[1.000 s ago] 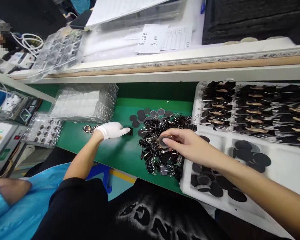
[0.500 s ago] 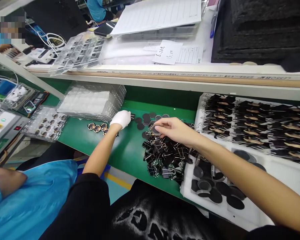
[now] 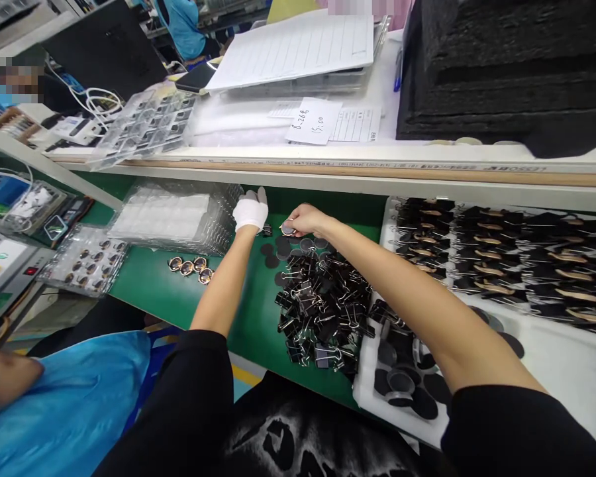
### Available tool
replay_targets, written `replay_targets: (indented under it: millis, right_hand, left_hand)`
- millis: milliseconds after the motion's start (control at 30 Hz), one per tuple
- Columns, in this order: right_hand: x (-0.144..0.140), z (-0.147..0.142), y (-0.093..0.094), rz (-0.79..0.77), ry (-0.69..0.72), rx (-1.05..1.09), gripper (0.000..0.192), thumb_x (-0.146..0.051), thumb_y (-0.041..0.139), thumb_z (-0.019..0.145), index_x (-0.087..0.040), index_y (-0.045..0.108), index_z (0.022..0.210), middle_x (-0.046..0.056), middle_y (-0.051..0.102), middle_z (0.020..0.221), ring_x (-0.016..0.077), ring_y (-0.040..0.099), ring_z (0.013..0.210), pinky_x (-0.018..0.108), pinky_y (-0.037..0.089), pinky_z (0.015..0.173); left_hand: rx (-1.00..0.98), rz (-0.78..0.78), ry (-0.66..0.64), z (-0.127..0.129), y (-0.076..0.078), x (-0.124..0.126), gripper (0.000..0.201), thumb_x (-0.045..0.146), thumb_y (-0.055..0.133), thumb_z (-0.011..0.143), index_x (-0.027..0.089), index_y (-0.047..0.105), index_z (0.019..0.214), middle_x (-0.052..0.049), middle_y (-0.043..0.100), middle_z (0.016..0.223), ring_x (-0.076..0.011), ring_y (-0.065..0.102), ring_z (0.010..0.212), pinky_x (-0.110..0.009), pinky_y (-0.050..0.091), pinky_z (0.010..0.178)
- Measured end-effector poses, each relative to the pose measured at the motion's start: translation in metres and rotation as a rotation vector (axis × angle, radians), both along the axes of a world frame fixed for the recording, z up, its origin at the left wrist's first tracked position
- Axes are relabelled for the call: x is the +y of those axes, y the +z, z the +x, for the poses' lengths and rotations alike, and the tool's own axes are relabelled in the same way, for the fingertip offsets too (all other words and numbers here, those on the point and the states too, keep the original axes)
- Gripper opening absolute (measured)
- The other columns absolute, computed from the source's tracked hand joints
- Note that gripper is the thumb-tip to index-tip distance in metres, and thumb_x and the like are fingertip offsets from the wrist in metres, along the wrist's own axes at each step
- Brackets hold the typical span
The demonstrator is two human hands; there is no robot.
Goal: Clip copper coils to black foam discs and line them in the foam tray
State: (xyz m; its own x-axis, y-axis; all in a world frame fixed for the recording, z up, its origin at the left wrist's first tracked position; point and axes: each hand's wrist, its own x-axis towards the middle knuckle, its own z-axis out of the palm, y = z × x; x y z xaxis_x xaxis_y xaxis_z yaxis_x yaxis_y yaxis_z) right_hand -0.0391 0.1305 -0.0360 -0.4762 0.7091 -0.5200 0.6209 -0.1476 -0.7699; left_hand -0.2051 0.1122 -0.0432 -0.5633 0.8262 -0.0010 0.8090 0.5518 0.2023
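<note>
My left hand [image 3: 251,211], in a white glove, is at the back of the green bench by a stack of clear plastic trays [image 3: 171,213], closed on a small black binder clip [image 3: 265,230]. My bare right hand [image 3: 302,218] is just beside it and pinches a small round disc [image 3: 288,228]. Below both hands lie loose dark discs [image 3: 281,246] and a heap of black binder clips [image 3: 318,301].
Three gold-rimmed round parts [image 3: 189,266] lie left of my left arm. A white foam tray [image 3: 546,358] at right holds rows of clipped parts [image 3: 506,255] and dark discs [image 3: 402,381]. A shelf [image 3: 328,169] overhangs the bench. A person in blue [image 3: 54,404] sits at lower left.
Both hands moved away from me toward the back of the bench; the right hand carried the disc up off the clip heap to meet the left hand.
</note>
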Motion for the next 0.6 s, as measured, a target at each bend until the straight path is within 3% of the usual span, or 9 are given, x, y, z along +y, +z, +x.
replay_targets:
  millis: [133, 267, 400, 500, 600]
  right_hand:
    - [0.013, -0.016, -0.015, 0.02, 0.03, -0.075, 0.026, -0.035, 0.068, 0.102, -0.016, 0.067, 0.119, 0.008, 0.07, 0.116, 0.0192, 0.07, 0.095, 0.037, 0.063, 0.082]
    - [0.027, -0.023, -0.032, 0.02, 0.062, -0.119, 0.023, -0.035, 0.068, 0.102, -0.016, 0.068, 0.116, 0.007, 0.07, 0.115, 0.0187, 0.07, 0.095, 0.036, 0.062, 0.082]
    - [0.034, -0.028, -0.04, 0.0, 0.059, -0.121, 0.017, -0.033, 0.07, 0.101, -0.016, 0.07, 0.1, 0.003, 0.071, 0.093, 0.0135, 0.067, 0.076, 0.029, 0.06, 0.07]
    - [0.035, -0.031, -0.043, -0.011, 0.026, -0.088, 0.019, -0.029, 0.078, 0.095, -0.016, 0.07, 0.083, 0.002, 0.065, 0.069, 0.0139, 0.063, 0.065, 0.027, 0.056, 0.062]
    - [0.035, -0.035, -0.047, -0.026, -0.007, -0.044, 0.02, -0.023, 0.081, 0.092, -0.017, 0.07, 0.076, 0.001, 0.059, 0.06, 0.0146, 0.061, 0.06, 0.026, 0.054, 0.059]
  left_hand:
    - [-0.041, -0.009, 0.095, 0.001, -0.021, 0.009, 0.058, 0.051, 0.021, 0.109, 0.014, 0.065, 0.121, -0.023, 0.071, 0.125, -0.0328, 0.07, 0.115, -0.044, 0.05, 0.097]
    - [-0.066, -0.013, 0.16, -0.005, -0.029, 0.011, 0.06, 0.048, 0.019, 0.109, 0.012, 0.065, 0.125, -0.026, 0.068, 0.129, -0.0357, 0.068, 0.12, -0.049, 0.05, 0.1]
    - [-0.081, -0.02, 0.194, -0.008, -0.035, 0.013, 0.06, 0.049, 0.021, 0.109, 0.012, 0.064, 0.129, -0.027, 0.066, 0.132, -0.0385, 0.065, 0.124, -0.054, 0.048, 0.102]
    - [-0.073, -0.011, 0.185, -0.008, -0.041, 0.011, 0.057, 0.046, 0.022, 0.109, 0.015, 0.063, 0.133, -0.025, 0.064, 0.134, -0.0392, 0.061, 0.128, -0.055, 0.046, 0.105]
    - [-0.072, -0.004, 0.175, -0.01, -0.047, 0.009, 0.06, 0.047, 0.017, 0.109, 0.017, 0.061, 0.137, -0.024, 0.061, 0.137, -0.0394, 0.058, 0.131, -0.056, 0.043, 0.108]
